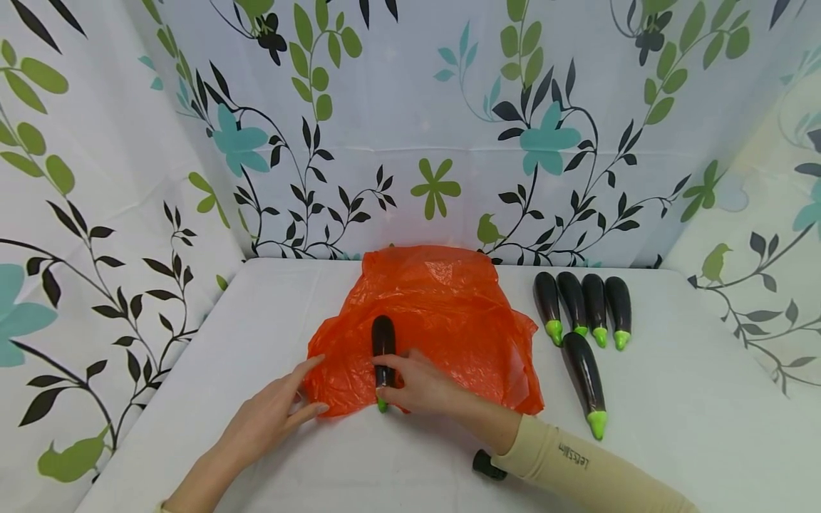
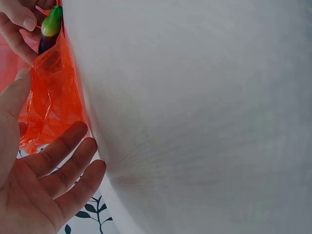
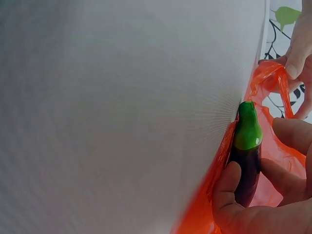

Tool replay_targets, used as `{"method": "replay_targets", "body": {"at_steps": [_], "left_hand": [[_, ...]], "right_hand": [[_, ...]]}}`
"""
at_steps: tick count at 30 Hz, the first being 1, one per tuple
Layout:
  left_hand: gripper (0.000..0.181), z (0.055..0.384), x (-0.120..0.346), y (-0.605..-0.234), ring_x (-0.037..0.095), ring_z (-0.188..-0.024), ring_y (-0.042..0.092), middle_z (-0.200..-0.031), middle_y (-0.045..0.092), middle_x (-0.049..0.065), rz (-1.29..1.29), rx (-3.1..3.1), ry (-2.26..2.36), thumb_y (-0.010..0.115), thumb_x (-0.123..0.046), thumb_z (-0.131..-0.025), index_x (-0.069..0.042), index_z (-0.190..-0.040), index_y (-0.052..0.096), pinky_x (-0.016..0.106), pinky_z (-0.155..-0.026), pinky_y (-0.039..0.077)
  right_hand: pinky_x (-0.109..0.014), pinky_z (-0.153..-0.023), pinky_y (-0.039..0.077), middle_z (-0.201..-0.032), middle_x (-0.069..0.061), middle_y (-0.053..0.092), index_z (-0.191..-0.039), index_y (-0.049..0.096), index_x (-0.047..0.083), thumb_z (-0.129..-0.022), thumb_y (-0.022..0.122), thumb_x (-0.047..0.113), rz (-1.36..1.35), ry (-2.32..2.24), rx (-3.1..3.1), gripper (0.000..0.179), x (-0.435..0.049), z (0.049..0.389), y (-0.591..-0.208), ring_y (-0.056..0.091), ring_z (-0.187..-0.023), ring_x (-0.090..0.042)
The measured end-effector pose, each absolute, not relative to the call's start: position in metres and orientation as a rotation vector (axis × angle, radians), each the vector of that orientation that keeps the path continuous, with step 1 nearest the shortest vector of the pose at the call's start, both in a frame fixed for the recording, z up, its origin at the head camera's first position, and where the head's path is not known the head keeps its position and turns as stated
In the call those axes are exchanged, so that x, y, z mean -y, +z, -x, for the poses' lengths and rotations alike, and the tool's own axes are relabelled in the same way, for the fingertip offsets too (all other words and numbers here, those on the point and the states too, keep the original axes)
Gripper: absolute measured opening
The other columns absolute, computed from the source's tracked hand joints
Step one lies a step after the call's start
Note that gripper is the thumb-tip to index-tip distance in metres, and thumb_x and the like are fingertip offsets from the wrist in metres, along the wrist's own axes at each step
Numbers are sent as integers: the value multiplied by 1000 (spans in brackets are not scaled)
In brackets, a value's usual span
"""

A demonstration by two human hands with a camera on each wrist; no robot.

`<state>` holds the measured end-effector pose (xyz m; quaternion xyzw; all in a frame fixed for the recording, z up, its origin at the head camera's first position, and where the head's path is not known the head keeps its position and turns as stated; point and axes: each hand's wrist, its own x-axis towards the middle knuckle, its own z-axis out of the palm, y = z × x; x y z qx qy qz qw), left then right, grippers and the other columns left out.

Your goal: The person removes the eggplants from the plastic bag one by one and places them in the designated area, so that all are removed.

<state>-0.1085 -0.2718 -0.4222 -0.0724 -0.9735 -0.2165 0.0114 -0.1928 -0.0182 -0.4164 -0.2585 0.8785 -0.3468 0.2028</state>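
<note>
An orange-red plastic bag (image 1: 449,285) lies spread on the white table. On its front part, left of the middle, rests a dark purple eggplant (image 1: 383,331), its bright green stem end (image 3: 247,126) pointing toward the table's near side. My right hand (image 1: 417,385) pinches this eggplant near the stem, thumb on one side and fingers on the other. At the bag's front left edge is my left hand (image 1: 276,413), its thumb and fingers spread apart around the edge. In the left wrist view, several of its fingers (image 2: 68,165) are loosely extended.
On the right, several eggplants (image 1: 595,303) lie in a row, with another eggplant (image 1: 584,377) in front of them. A small dark object (image 1: 489,464) shows beside my right sleeve (image 1: 564,456), partly hidden by it. A leaf-patterned curtain (image 1: 385,135) encloses the table's back and sides.
</note>
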Motion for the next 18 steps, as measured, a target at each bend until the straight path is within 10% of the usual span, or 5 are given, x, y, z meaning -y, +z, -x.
{"method": "replay_targets", "body": {"at_steps": [18], "left_hand": [[73, 107, 271, -422, 12, -86, 58, -95, 60, -5, 246, 3020, -658, 76, -35, -85, -22, -146, 38, 29, -64, 49]], "right_hand": [[-32, -64, 47, -116, -11, 50, -126, 61, 24, -92, 70, 24, 731, -1199, -2447, 35, -3, 190, -408, 48, -97, -26]]}}
